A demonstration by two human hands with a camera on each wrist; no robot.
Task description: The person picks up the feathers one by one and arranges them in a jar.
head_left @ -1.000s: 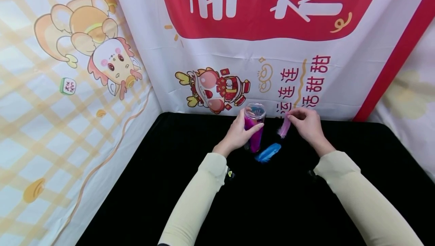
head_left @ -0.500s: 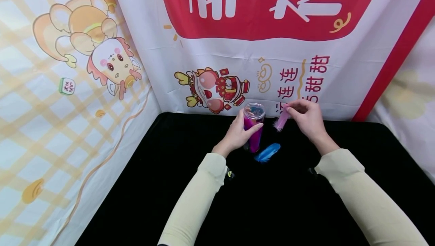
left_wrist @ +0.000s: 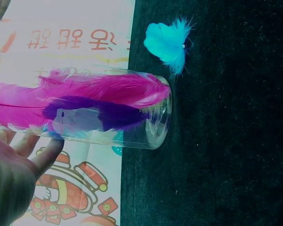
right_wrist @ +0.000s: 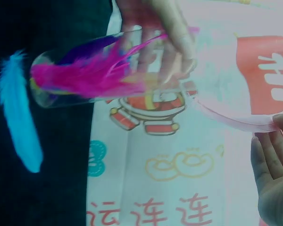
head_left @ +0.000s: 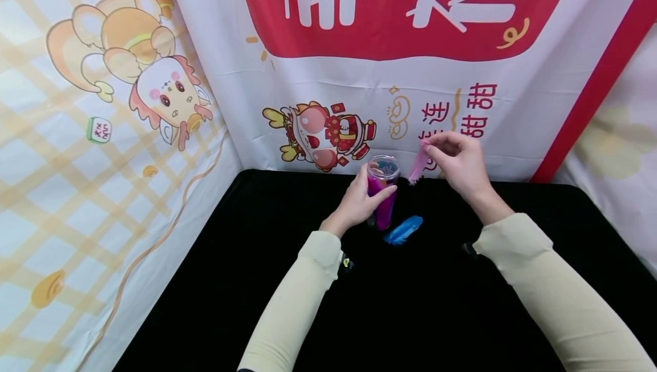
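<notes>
A clear glass (head_left: 382, 192) stands upright on the black table, with my left hand (head_left: 357, 199) curled round its upper part. Through its wall, magenta and purple feathers (left_wrist: 92, 101) show in the left wrist view. My right hand (head_left: 462, 168) pinches a pale pink feather (head_left: 419, 164) by one end between thumb and fingertips. That feather hangs in the air to the right of the glass's rim, apart from it. On the table, a blue feather (head_left: 404, 230) lies just right of the glass's base; it also shows in the right wrist view.
The black tabletop (head_left: 287, 235) reaches back to a white printed cloth (head_left: 303, 75) hanging close behind the glass. A yellow-checked cloth (head_left: 102, 201) hangs along the left side.
My right hand has risen from near the tabletop, lifting the pink feather up and slightly left toward the height of the glass's rim. The left hand, glass and blue feather have stayed put.
</notes>
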